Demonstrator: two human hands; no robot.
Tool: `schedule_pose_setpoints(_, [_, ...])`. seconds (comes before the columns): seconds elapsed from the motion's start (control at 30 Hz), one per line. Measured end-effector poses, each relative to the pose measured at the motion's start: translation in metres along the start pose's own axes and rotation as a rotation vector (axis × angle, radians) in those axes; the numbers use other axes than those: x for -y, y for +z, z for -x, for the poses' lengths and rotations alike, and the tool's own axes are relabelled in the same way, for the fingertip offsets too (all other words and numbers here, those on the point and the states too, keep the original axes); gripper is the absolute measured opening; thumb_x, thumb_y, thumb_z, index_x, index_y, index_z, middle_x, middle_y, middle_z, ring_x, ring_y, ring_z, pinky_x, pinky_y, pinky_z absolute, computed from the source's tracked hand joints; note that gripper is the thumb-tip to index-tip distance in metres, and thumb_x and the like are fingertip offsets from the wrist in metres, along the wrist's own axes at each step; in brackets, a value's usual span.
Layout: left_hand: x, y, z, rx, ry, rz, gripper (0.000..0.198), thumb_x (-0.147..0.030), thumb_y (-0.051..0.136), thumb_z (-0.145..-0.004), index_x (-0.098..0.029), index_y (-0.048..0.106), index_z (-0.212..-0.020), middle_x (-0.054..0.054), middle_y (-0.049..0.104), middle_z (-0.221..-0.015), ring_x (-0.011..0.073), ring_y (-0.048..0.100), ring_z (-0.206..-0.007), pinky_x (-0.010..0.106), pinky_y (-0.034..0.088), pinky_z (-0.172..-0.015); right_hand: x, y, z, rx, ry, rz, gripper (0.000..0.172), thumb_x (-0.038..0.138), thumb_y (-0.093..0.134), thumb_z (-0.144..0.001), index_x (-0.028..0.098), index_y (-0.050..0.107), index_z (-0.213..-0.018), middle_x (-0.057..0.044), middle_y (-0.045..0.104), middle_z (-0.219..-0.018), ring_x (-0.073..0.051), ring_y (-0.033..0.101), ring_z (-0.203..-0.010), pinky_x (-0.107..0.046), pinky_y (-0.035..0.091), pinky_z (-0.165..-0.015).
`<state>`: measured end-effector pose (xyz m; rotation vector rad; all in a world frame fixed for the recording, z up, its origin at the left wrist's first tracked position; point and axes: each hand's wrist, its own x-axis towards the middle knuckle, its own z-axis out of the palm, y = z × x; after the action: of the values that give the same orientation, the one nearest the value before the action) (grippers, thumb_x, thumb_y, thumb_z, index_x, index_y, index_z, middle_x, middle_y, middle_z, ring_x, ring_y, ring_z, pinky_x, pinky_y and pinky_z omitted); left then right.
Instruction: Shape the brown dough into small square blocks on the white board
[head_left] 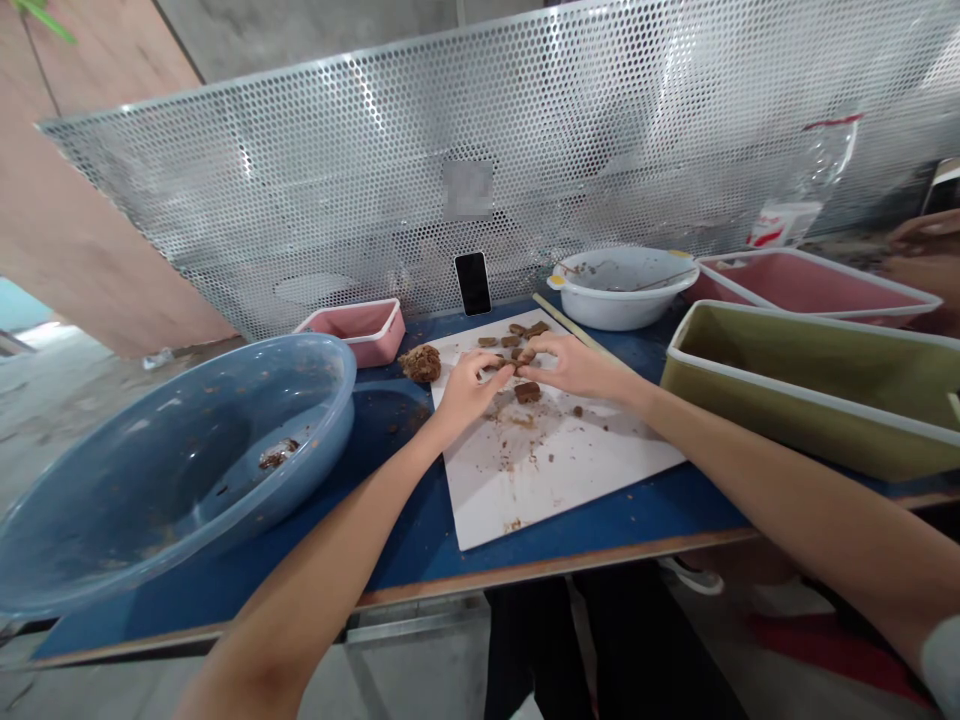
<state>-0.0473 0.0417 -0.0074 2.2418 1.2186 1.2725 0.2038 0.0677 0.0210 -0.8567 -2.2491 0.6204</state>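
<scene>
- Pinching a small brown clay-like block [507, 368], the left hand [466, 388] curls its fingertips together.
- Opposite, the right hand [574, 366] pinches it too, over the flat white board [570, 460].

The one head-worn camera looks forward and down across the blue table [420, 545], facing the perforated screen [300, 180] at twelve o'clock, close above the table's near edge at six o'clock.

hands – left [466, 385] and right [571, 366] pinching brown piece [508, 368] | white board [570, 460] | blue basin [90, 520] left
</scene>
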Motion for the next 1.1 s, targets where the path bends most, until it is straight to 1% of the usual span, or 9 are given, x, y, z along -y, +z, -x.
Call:
schedule_pose_setpoints(0.07, [-0.003,0.0,0.0,-0.012,-0.019,0.012,0.041,-0.061,0.072,-0.109,-0.023,0.082,-0.099,0.009,0.08,-0.105,0.0272,0.074,-0.103,0.043,0.059,-0.095,0.0,0.002,-0.001,-0.035,0.03,-0.015,0.033,0.058,0.072,-0.103,0.026,0.081,-0.105,-0.011,0.084,-0.117,-0.035,0.077,-0.115,-0.051,0.058,-0.101])
schedule_pose_setpoints(0.13, [-0.005,0.002,0.001,-0.034,-0.032,0.021,0.042,-0.064,0.076,-0.106,-0.023,0.082,-0.098,0.009,0.08,-0.104,0.027,0.074,-0.103,0.042,0.059,-0.094,-0.001,0.003,-0.002,-0.074,0.063,-0.032,0.034,0.058,0.073,-0.102,0.025,0.083,-0.105,-0.011,0.084,-0.116,-0.036,0.078,-0.114,-0.051,0.059,-0.102])
schedule_pose_setpoints(0.2, [-0.005,0.003,0.001,-0.054,-0.039,0.029,0.043,-0.065,0.079,-0.104,-0.023,0.082,-0.098,0.008,0.08,-0.103,0.0266,0.074,-0.102,0.042,0.059,-0.094,-0.001,0.004,-0.002,-0.083,0.083,-0.057,0.034,0.057,0.073,-0.102,0.025,0.084,-0.106,-0.012,0.085,-0.116,-0.036,0.078,-0.115,-0.05,0.06,-0.102])
schedule_pose_setpoints(0.3, [-0.004,0.004,0.002,-0.065,-0.032,0.038,0.042,-0.064,0.077,-0.105,-0.023,0.083,-0.097,0.008,0.08,-0.101,0.0262,0.074,-0.1,0.042,0.059,-0.095,0.002,0.002,-0.001,-0.054,0.066,-0.074,0.037,0.058,0.07,-0.104,0.024,0.085,-0.106,-0.012,0.085,-0.116,-0.037,0.078,-0.117,-0.05,0.059,-0.102])
schedule_pose_setpoints(0.43, [-0.006,0.002,0.003,-0.044,-0.016,0.016,0.04,-0.06,0.074,-0.108,-0.022,0.082,-0.098,0.009,0.08,-0.104,0.0268,0.074,-0.103,0.043,0.059,-0.096,0.007,0.0,0.002,-0.024,0.062,-0.019,0.042,0.062,0.065,-0.106,0.025,0.085,-0.103,-0.013,0.085,-0.117,-0.037,0.078,-0.116,-0.052,0.058,-0.103])
schedule_pose_setpoints(0.57, [-0.009,0.001,0.004,-0.031,0.001,-0.031,0.035,-0.055,0.074,-0.109,-0.023,0.081,-0.097,0.009,0.079,-0.104,0.028,0.073,-0.106,0.046,0.059,-0.101,0.009,0.0,0.003,-0.015,0.084,-0.011,0.04,0.062,0.07,-0.104,0.025,0.085,-0.111,-0.013,0.084,-0.122,-0.037,0.078,-0.116,-0.053,0.059,-0.102])
schedule_pose_setpoints(0.83, [-0.006,0.002,0.003,-0.022,-0.002,-0.029,0.028,-0.048,0.073,-0.11,-0.023,0.08,-0.097,0.008,0.079,-0.104,0.0273,0.074,-0.106,0.045,0.059,-0.102,0.008,0.001,0.004,0.003,0.076,-0.064,0.039,0.06,0.069,-0.106,0.025,0.084,-0.108,-0.011,0.084,-0.117,-0.034,0.078,-0.111,-0.048,0.06,-0.094])
schedule_pose_setpoints(1.03, [-0.004,0.003,0.003,0.005,-0.015,-0.022,0.024,-0.041,0.075,-0.109,-0.023,0.081,-0.095,0.007,0.079,-0.101,0.0268,0.075,-0.104,0.044,0.057,-0.102,0.003,0.001,0.001,0.002,0.059,-0.024,0.04,0.062,0.067,-0.105,0.025,0.083,-0.103,-0.012,0.084,-0.113,-0.035,0.079,-0.11,-0.051,0.058,-0.1])
schedule_pose_setpoints(1.1, [-0.001,0.004,0.003,0.006,-0.014,-0.022,0.023,-0.04,0.076,-0.108,-0.023,0.08,-0.093,0.007,0.08,-0.101,0.0268,0.075,-0.104,0.044,0.057,-0.102,0.0,0.002,0.0,0.001,0.049,-0.023,0.038,0.061,0.067,-0.105,0.026,0.082,-0.105,-0.011,0.084,-0.114,-0.035,0.079,-0.111,-0.051,0.057,-0.102])
